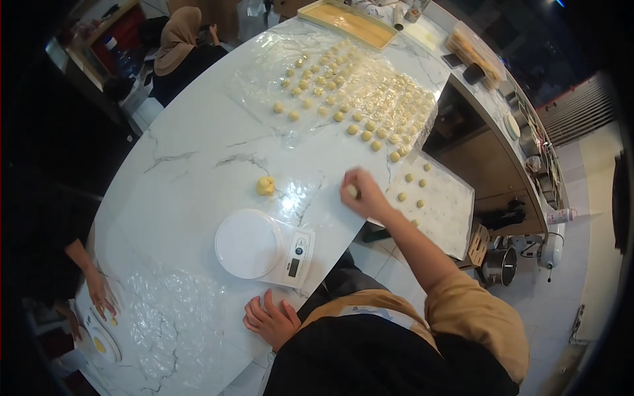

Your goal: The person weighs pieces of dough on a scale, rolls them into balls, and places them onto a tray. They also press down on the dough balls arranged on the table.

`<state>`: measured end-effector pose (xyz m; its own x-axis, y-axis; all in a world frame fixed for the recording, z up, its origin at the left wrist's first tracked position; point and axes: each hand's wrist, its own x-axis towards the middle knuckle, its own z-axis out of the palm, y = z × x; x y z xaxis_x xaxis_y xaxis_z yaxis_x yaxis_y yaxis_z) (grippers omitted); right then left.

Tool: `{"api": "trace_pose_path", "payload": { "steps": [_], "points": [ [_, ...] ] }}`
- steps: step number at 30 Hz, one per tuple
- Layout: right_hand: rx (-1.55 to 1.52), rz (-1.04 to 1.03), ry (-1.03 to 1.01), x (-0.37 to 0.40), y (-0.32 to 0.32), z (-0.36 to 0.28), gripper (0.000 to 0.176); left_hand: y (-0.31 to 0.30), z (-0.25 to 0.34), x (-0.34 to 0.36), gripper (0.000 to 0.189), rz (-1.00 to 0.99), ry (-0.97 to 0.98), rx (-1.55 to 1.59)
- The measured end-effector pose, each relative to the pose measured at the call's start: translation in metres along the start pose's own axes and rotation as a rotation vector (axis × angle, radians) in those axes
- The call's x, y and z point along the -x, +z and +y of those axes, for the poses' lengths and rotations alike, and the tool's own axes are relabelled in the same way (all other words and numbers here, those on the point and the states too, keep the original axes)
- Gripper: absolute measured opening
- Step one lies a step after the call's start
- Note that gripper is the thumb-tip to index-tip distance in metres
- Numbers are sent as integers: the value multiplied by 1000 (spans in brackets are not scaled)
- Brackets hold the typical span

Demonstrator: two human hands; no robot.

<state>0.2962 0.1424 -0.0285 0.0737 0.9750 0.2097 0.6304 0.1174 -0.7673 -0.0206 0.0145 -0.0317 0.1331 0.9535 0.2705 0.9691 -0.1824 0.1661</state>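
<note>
My right hand [358, 193] is curled over the marble table's edge region, blurred, with its fingers closed on a small pale dough ball [352, 191]. Resting on the tabletop beside the scale, my left hand [271, 320] has its fingers spread and holds nothing. A white kitchen scale [298, 259] with a round white plate [247, 244] stands between my hands. Behind the plate lies a yellow lump of dough [265, 186]. Many small dough balls [366, 135] cover a clear plastic sheet [257, 82] farther back.
A white tray [446, 218] with several dough balls sits below the table's right edge. At the lower left, a co-worker's hand [99, 294] is near another scale [109, 330], beside a plastic sheet [172, 317]. A seated person [181, 53] is at the back left.
</note>
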Motion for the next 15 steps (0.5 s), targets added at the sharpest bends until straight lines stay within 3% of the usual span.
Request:
{"api": "trace_pose_path", "payload": {
  "steps": [1, 2, 4, 6, 8, 10, 11, 12, 15],
  "points": [
    [304, 118, -103, -16, -1, 3, 18, -2, -1, 0, 37, -12, 6, -3],
    [300, 112, -92, -32, 8, 7, 18, -3, 0, -1, 37, -18, -1, 9],
    [196, 317, -61, -66, 36, 8, 22, -2, 5, -2, 38, -19, -25, 22],
    [-81, 197, 58, -45, 58, -29, 22, -3, 2, -3, 38, -8, 9, 37],
    [-98, 165, 31, -11, 53, -42, 28, -5, 0, 0, 38, -25, 9, 11],
    [40, 397, -90, 4, 33, -38, 37, 0, 4, -3, 38, -32, 29, -2],
    [-28, 332, -59, 8, 29, -30, 46, 0, 4, -1, 38, -25, 19, -21],
    [-24, 364, -26, 12, 27, -23, 46, 0, 4, -1, 37, -20, 22, -33],
    [-212, 135, -4, 8, 9, -14, 47, 0, 5, -1, 35, -24, 39, -50]
  ]
}}
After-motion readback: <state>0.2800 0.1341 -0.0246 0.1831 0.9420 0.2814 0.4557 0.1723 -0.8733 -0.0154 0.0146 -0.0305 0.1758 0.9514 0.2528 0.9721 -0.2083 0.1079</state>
